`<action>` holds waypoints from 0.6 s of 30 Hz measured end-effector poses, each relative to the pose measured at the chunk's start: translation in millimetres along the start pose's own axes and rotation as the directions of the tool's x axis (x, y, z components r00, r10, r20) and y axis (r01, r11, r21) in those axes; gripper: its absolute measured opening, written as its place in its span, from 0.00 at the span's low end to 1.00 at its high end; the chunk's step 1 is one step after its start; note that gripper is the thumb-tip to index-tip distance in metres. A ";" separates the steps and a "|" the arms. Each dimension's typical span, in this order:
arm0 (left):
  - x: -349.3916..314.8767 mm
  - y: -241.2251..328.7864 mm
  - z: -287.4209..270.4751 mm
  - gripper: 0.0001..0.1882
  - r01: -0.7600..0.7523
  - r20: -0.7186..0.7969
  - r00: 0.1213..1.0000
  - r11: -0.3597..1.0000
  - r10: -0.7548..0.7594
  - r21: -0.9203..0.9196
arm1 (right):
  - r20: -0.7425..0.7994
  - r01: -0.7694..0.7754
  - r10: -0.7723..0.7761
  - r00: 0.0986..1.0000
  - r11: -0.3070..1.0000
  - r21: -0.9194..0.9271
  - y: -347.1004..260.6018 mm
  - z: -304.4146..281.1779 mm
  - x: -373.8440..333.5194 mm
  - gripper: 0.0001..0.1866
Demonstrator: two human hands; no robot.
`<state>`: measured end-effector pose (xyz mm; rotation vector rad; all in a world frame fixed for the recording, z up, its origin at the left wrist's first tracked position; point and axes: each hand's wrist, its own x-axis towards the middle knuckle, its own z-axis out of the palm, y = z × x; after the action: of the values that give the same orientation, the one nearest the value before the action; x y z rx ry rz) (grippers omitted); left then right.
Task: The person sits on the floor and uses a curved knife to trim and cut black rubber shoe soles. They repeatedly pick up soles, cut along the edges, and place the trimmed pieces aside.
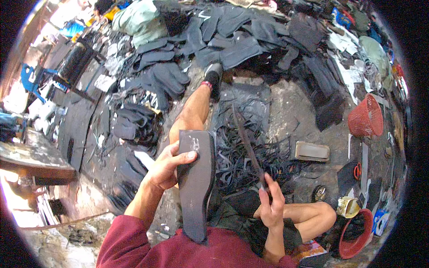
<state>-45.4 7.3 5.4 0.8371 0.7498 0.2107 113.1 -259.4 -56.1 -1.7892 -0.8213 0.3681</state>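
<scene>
A dark grey foam shoe sole (195,183) stands lengthwise in front of my chest, its lower end against my maroon top. My left hand (169,164) grips its left edge, thumb flat on the face and fingers behind, partly hidden. Pale smudges mark the sole near its upper end. In my right hand (271,205) is a long, narrow knife (246,143), its dark blade pointing up and away to the left. The knife is apart from the sole. Beyond the blade lies a tangled heap of thin black offcut strips (237,161) on the ground.
Dark sole pieces (167,82) lie in piles ahead and to the left. On the right are a pale rectangular block (312,152), a red mesh basket (366,115), orange-handled scissors (357,171), a tin (348,207) and a red tub (367,232). A low wooden bench (38,156) stands left.
</scene>
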 end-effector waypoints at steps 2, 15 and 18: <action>-8.7 -5.9 -3.1 0.26 0.105 -0.028 0.994 0.993 -0.107 -0.060 | 0.184 0.112 -0.107 0.977 0.994 -0.017 5.0 -11.1 -21.3 0.22; -0.7 -17.8 0.7 0.26 0.107 -0.058 0.992 0.990 -0.112 -0.087 | 0.241 0.095 -0.055 0.969 0.983 -0.155 17.4 21.1 -59.1 0.28; 3.3 -20.0 -11.7 0.24 0.104 0.014 0.995 0.981 -0.103 -0.166 | 0.175 0.179 -0.153 0.972 0.974 -0.141 16.1 39.9 -35.5 0.28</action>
<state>-53.2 2.4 -16.1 0.6382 0.7578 0.1749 69.3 -258.6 -90.6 -1.8347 -1.1356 0.3517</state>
